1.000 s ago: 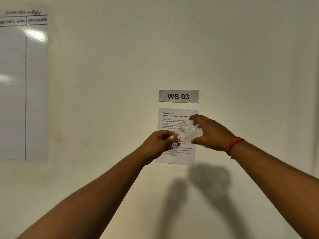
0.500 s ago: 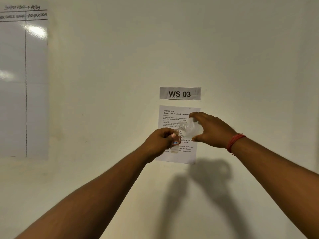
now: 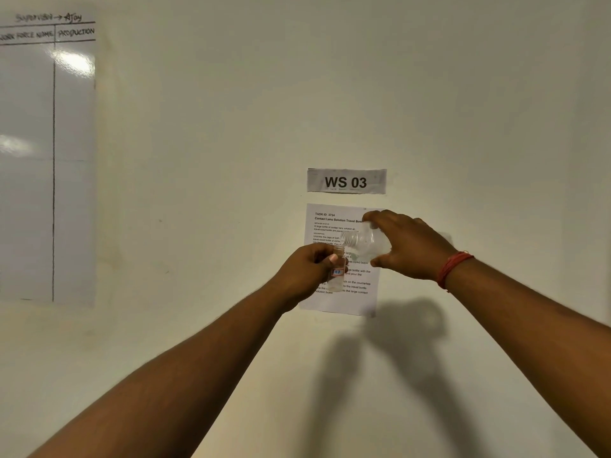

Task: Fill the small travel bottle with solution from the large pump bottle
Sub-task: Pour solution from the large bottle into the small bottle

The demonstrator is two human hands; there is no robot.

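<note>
1. Gripping the small travel bottle (image 3: 337, 272) is the left hand (image 3: 305, 271), fingers and thumb curled round its body; bottle upright, clear, w/ a small red-and-blue label on the front, neck open at top.
2. Right hand (image 3: 411, 247) grips the large bottle (image 3: 365, 242), fingers over the top, thumb under; bottle clear, tipped on its side w/ threaded mouth pointing left.
3. Large bottle's mouth sits just above and right of the travel bottle's neck, v. close; can't tell if touching. Can't tell if liquid is flowing, too clear/blurred.
4. Both bottles held up in the air, arms stretched fwd, in front of a printed instruction sheet (image 3: 334, 223) on the wall (image 3: 231, 127).
5. Red thread band (image 3: 453, 267) round the right wrist.
6. Sign "WS 03" (image 3: 346, 181) just above the sheet.
7. Whiteboard (image 3: 46, 160) far left, w/ handwritten headings and a vertical line.
8. Shadows of arms and hands (image 3: 406, 328) on the wall below the sheet.
</note>
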